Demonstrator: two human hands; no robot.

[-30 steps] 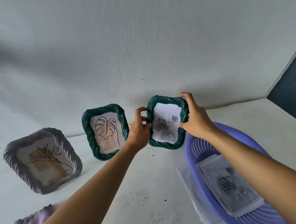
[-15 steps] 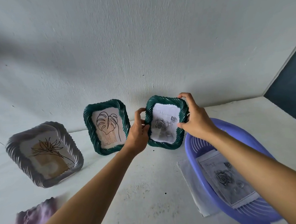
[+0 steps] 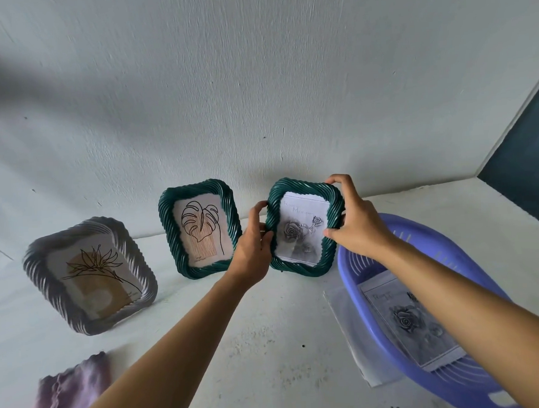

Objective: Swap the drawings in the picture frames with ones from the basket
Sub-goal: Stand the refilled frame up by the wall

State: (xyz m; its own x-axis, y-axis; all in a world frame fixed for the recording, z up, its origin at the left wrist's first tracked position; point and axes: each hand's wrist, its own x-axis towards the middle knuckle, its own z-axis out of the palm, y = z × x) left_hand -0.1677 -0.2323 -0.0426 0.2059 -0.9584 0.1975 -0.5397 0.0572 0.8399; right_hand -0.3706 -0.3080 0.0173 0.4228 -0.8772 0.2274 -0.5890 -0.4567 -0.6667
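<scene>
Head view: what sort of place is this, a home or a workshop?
Probably a plain room at home: a bare white wall, a white tabletop with picture frames standing along it, and a purple plastic basket of drawings.

White ledge [image 3: 270,345]: grey frame [image 3: 89,278], leaf-drawing frame [image 3: 200,228], basket [image 3: 428,238], cloth [image 3: 71,395], paper [image 3: 348,325].

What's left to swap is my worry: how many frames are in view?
3: a grey frame at left, a leaf frame in the middle, a rose frame held by the left hand and right hand. A blurred purple thing bottom left may be a fourth.
</scene>
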